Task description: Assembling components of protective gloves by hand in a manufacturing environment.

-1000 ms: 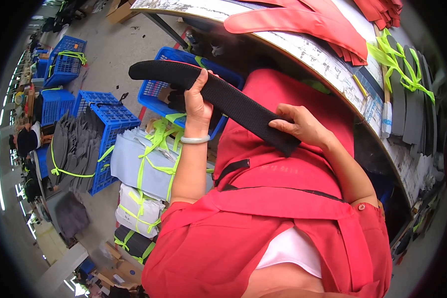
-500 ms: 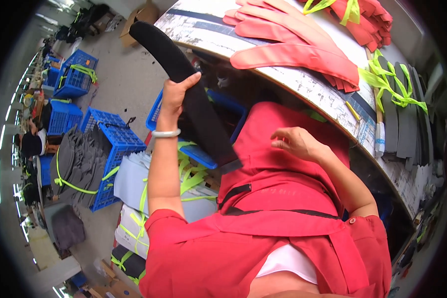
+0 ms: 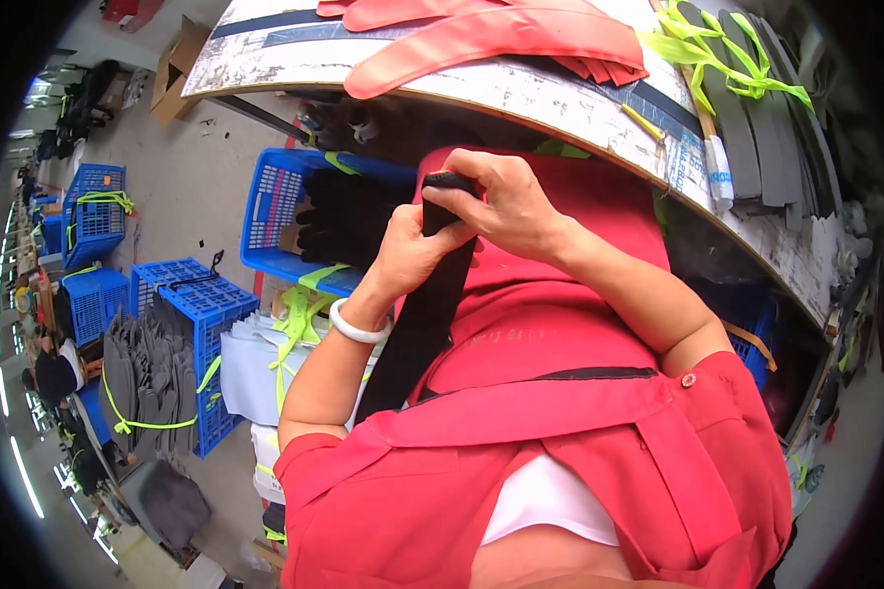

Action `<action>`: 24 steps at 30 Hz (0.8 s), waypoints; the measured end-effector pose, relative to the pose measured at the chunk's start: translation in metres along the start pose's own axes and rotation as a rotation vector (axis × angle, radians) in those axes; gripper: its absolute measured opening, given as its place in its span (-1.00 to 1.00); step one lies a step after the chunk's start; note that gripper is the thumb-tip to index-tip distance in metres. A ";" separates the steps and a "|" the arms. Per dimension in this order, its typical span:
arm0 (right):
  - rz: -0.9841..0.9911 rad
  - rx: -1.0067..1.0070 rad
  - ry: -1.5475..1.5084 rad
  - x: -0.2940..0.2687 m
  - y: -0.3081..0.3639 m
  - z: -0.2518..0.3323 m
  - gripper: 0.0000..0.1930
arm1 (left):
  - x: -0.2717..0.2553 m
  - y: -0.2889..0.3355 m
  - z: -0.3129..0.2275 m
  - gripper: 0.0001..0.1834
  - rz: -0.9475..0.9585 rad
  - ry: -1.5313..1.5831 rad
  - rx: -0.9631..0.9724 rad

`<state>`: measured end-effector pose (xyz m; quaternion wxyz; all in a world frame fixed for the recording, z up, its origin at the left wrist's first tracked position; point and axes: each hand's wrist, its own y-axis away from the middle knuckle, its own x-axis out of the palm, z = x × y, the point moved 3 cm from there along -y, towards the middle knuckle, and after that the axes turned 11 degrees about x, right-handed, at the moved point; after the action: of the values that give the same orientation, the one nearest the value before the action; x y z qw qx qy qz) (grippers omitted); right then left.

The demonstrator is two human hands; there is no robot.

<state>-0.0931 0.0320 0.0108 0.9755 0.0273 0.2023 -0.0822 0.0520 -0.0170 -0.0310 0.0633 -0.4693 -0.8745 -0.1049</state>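
Observation:
A long black fabric strip [image 3: 424, 319] is held in both hands over my red apron. My left hand [image 3: 410, 253], with a pale bangle at its wrist, is closed around it a little below its upper end. My right hand [image 3: 511, 204] pinches that end, which is bent over between thumb and fingers. From there the strip slants down to the left, passing by my left forearm toward my waist. Just beyond my left hand stands a blue plastic crate [image 3: 251, 236], with dark curved pieces [image 3: 339, 218] lying inside.
Coral-red curved pieces [image 3: 501, 49] lie on the worn white table [image 3: 521, 103], near a yellow pen-like stick [image 3: 642, 123]. Grey strips [image 3: 756, 147] tied with lime-green ribbon lie to the right. Tied pale bundles [image 3: 250, 358] and another blue crate [image 3: 211, 334] occupy the floor at left.
My left hand has come in with the black strip, which has swung down toward my body. My right hand, empty before, has moved over and taken hold of its upper end. The view has shifted.

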 end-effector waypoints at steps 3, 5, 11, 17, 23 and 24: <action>-0.142 -0.014 0.186 0.004 -0.003 -0.016 -0.68 | 0.008 -0.001 0.007 -0.84 -0.033 -0.160 0.089; -0.028 0.197 -0.023 0.007 -0.005 -0.031 -0.59 | 0.010 0.003 0.019 -0.83 -0.058 -0.122 0.005; 0.160 0.423 -0.232 0.007 -0.011 -0.045 -0.48 | 0.011 0.007 0.023 -0.75 0.016 0.098 -0.205; 0.027 -0.006 0.063 0.012 0.016 -0.036 -0.69 | 0.006 0.011 0.029 -0.74 0.024 0.041 -0.064; 0.216 0.479 -0.262 0.004 0.010 -0.050 -0.67 | 0.012 0.013 0.029 -0.73 0.018 0.139 -0.252; 0.107 0.201 -0.109 0.005 0.011 -0.049 -0.66 | 0.007 0.012 0.036 -0.73 0.040 0.140 -0.249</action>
<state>-0.1057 0.0466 -0.0357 0.9804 0.1313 0.1379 -0.0514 0.0576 0.0036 -0.0628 0.0675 -0.4825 -0.8385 -0.2439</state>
